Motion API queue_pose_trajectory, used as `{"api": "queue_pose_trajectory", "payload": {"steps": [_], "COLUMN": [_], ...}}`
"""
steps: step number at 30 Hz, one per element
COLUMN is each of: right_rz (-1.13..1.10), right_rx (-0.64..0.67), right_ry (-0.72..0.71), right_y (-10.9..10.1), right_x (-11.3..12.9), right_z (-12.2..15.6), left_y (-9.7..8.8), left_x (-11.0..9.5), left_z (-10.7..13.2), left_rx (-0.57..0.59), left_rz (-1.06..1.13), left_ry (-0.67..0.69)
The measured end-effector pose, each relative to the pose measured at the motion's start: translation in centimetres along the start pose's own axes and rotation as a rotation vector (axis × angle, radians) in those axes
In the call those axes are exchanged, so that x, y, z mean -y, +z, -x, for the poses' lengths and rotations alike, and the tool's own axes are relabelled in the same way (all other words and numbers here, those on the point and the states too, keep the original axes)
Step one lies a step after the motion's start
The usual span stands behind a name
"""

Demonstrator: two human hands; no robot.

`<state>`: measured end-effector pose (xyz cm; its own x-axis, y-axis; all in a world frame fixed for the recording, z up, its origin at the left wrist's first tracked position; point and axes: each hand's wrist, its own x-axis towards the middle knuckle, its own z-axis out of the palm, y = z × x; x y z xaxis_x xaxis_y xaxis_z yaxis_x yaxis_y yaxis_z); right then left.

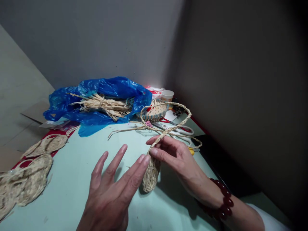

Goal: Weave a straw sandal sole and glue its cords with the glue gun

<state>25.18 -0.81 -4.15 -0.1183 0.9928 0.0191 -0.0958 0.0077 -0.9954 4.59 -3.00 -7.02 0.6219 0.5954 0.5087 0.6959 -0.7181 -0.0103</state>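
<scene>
A small woven straw sole (pixel 150 175) stands on edge on the pale green table (pixel 72 179). From its top a braided straw cord (pixel 173 110) loops away toward the back. My right hand (pixel 172 152), with a dark red bead bracelet on the wrist, has its fingers closed round the top of the sole where the cord leaves it. My left hand (pixel 114 189) lies open, fingers spread, its index fingertip touching the sole's upper edge.
A blue plastic bag (pixel 96 96) holding a straw bundle (pixel 106 106) lies at the back. Beside it are a small woven basket (pixel 156 111), red-handled scissors (pixel 176 126) and a paper cup (pixel 167 95). Several finished straw soles (pixel 31 173) lie at the left. Grey walls close the corner.
</scene>
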Motion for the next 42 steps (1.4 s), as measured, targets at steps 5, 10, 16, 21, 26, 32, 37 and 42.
{"api": "queue_pose_trajectory", "payload": {"steps": [5, 10, 16, 21, 26, 32, 37, 42], "right_rz": [0.001, -0.019, -0.032, -0.029, -0.111, -0.125, -0.115, -0.060], "right_rx": [0.009, 0.005, 0.020, 0.064, 0.139, 0.178, 0.258, 0.236], "right_ry": [0.004, 0.000, 0.020, -0.014, 0.061, 0.051, 0.016, -0.025], "right_y": [0.1, 0.2, 0.2, 0.3, 0.5, 0.7, 0.7, 0.6], "right_x": [0.0, 0.2, 0.4, 0.3, 0.3, 0.3, 0.8, 1.0], "right_z": [0.0, 0.0, 0.1, 0.2, 0.3, 0.6, 0.7, 0.5], "left_y": [0.0, 0.2, -0.8, -1.6, -1.0, -0.8, -0.7, -1.3], "left_x": [0.3, 0.7, -0.8, -0.1, 1.3, 0.3, 0.0, -0.4], "left_z": [-0.1, 0.0, 0.0, -0.1, -0.2, -1.0, -1.1, -1.4], "left_rx": [0.011, 0.007, -0.087, 0.016, 0.164, 0.204, 0.182, 0.007], "left_rz": [-0.051, -0.035, 0.284, 0.559, 0.814, 0.963, 1.121, 1.228], "left_ry": [0.019, 0.002, -0.417, -0.879, -0.794, -0.835, -0.871, -0.991]}}
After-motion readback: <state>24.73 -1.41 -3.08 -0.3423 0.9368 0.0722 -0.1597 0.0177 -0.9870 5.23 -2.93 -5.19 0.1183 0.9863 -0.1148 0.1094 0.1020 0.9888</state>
